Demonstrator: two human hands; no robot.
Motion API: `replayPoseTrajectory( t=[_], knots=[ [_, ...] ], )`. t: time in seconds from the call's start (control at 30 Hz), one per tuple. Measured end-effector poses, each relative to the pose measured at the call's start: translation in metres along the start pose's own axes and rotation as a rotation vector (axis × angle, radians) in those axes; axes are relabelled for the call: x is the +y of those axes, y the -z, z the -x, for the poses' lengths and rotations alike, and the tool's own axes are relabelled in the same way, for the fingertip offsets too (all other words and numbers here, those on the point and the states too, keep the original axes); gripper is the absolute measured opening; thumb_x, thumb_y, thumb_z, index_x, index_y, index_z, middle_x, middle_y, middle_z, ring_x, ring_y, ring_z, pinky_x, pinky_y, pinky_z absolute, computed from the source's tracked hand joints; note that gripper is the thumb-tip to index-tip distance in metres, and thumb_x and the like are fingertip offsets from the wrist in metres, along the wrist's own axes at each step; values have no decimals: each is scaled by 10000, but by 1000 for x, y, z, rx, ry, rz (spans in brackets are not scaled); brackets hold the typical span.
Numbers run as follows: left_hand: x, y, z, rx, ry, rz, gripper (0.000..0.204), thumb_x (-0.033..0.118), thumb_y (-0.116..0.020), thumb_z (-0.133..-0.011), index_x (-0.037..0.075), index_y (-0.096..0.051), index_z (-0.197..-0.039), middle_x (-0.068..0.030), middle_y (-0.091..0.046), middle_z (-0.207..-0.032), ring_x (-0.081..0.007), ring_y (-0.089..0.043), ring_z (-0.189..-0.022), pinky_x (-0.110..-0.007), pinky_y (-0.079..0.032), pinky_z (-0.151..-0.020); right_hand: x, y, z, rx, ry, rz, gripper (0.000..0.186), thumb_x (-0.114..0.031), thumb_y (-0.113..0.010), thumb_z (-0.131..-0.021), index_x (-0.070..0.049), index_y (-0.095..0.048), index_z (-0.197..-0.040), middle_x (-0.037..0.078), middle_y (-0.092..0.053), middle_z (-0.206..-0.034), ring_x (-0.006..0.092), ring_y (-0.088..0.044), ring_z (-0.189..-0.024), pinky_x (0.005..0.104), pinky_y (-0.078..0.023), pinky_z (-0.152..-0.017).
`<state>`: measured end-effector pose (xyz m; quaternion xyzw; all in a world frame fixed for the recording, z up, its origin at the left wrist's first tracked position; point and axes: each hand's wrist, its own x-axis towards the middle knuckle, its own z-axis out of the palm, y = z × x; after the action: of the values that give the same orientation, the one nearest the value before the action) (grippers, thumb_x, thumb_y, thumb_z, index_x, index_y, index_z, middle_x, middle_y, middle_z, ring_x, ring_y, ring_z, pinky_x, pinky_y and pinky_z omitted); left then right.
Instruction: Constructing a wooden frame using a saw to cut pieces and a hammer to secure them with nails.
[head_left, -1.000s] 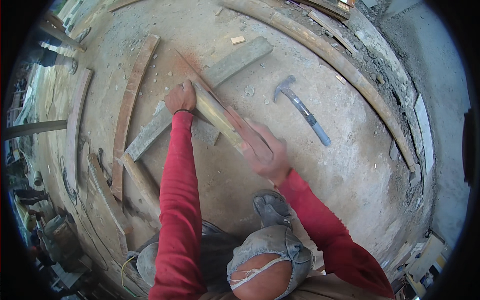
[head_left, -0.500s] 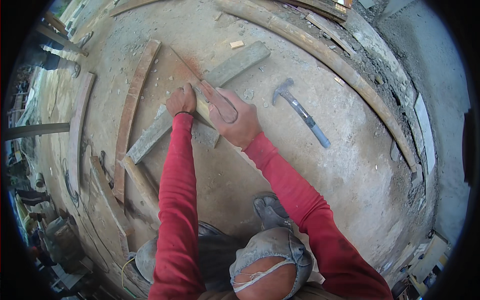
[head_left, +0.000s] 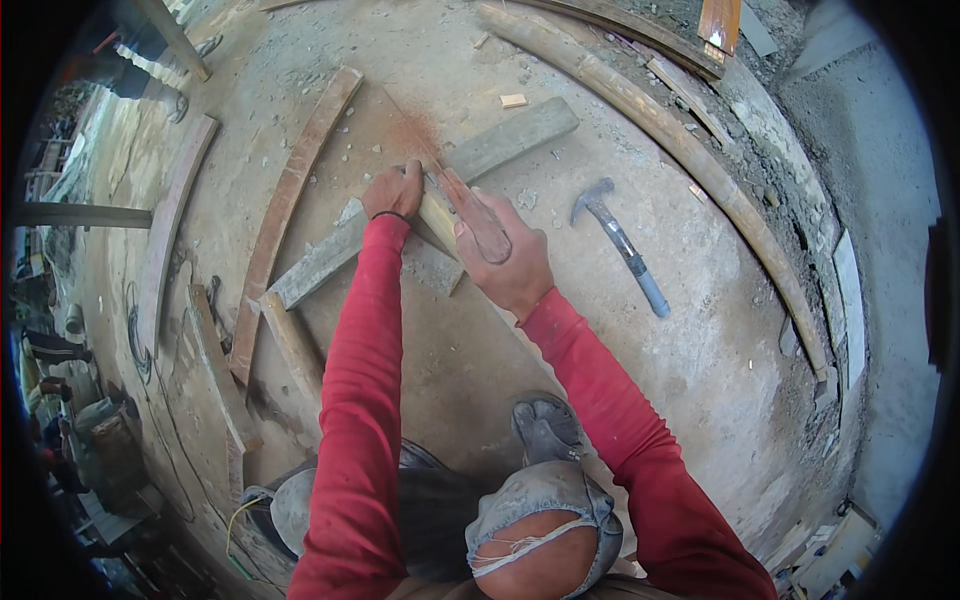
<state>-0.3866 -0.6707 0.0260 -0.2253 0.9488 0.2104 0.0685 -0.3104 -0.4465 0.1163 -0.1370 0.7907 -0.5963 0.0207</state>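
Note:
My right hand (head_left: 512,260) is closed around the wooden handle of a handsaw (head_left: 484,228). The thin blade points away to the far left, past my left hand. Closed at the near end of the blade, my left hand (head_left: 394,190) grips a pale wooden piece (head_left: 436,220), which lies across a grey timber (head_left: 515,137) on the ground. Reddish sawdust (head_left: 412,135) is spread beside the blade. Much of the pale piece is hidden by my hands. A claw hammer (head_left: 622,245) with a blue-grey grip rests to the right of my right hand.
A long curved-looking pole (head_left: 680,130) runs along the far right, beside rubble. Reddish planks (head_left: 290,220) and other boards (head_left: 180,230) lie at left. Near my left forearm is a round pole (head_left: 293,340). My knee (head_left: 540,510) and shoe (head_left: 548,428) are below.
The whole view has shifted and turned slightly, so the scene sits farther right. Both hands keep their grips, and the saw stays at nearly the same place over the timber.

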Motion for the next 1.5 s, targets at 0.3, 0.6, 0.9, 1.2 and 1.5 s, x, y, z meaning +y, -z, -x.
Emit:
replayPoseTrajectory(
  t=[0.3, 0.6, 0.9, 1.2, 1.5],
  knots=[
    [10, 54, 23, -222, 39, 55, 485, 417, -333, -975, 53, -642, -1065, -356, -643, -1099, -525, -615, -1055, -556, -473, -942, -56, 25, 27, -156, -80, 18, 610, -186, -714, -899, -45, -460, -1436, 239, -645, -1263, 381, -676, -1123, 390, -547, -891],
    [107, 216, 98, -308, -327, -72, 366, 337, -428, -983, 50, -634, -1083, -313, -664, -868, -490, -672, -808, -548, -544, -737, -253, 119, 30, -136, -122, 94, 618, -117, -717, -884, -3, -459, -1434, 218, -657, -1256, 350, -688, -1117, 386, -550, -891],
    [174, 344, 172, -371, -55, 17, 460, 431, -421, -968, 93, -733, -982, -279, -693, -853, -481, -679, -820, -535, -540, -744, -456, 144, -16, -170, -334, 151, 599, -108, -719, -874, -1, -478, -1412, 232, -673, -1217, 333, -723, -1024, 370, -572, -812],
    [171, 346, 164, -437, 107, 162, 470, 437, -470, -924, 62, -743, -849, -270, -702, -837, -445, -703, -780, -509, -563, -736, -583, 186, 8, -261, -418, 353, 568, -91, -625, -931, 67, -425, -1438, 271, -644, -1276, 308, -701, -1108, 326, -566, -839],
    [184, 349, 175, -392, 155, 177, 485, 428, -486, -904, 24, -744, -832, -291, -702, -862, -445, -708, -752, -489, -575, -720, -535, 154, -66, -175, -477, 316, 450, -80, -586, -964, 69, -498, -1380, 227, -679, -1230, 312, -685, -1123, 339, -515, -943]
  ],
)
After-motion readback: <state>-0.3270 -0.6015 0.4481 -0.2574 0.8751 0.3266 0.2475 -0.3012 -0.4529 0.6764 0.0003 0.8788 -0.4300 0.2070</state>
